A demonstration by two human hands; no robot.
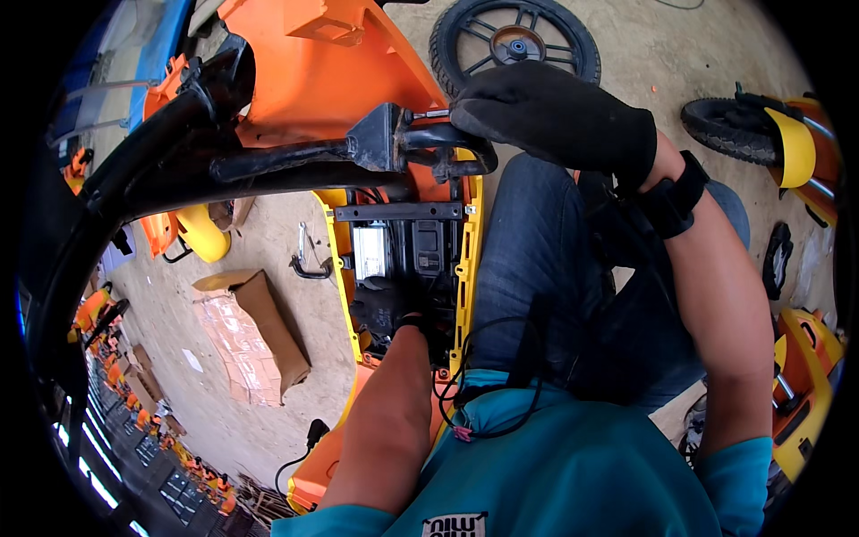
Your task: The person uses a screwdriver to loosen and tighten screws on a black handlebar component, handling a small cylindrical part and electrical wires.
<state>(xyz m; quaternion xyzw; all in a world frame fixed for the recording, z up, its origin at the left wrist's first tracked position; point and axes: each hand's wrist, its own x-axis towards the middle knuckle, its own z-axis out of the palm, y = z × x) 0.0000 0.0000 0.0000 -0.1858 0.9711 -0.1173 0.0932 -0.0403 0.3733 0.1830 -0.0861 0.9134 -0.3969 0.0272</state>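
My right hand (564, 121), in a black glove, is closed with its fingertips around the end of a thin metal rod (433, 114). The rod's other end meets a black metal bracket (383, 139) on a tubular frame; whether it is a bolt or a tool shank cannot be made out. Lower down, my left hand (380, 306), also gloved, reaches into the open compartment of an orange and yellow motorbike body (464, 286). It lies just below a silver box (369, 251) and a black unit (428, 248). Its fingers are mostly hidden.
A black crossbar (398, 212) spans the compartment. On the floor to the left lie a cardboard box (255, 340) and a few metal tools (307, 255). A loose wheel (516, 45) lies beyond my right hand. Black cable (528, 394) loops over my lap. Other motorbike parts (805, 394) stand right.
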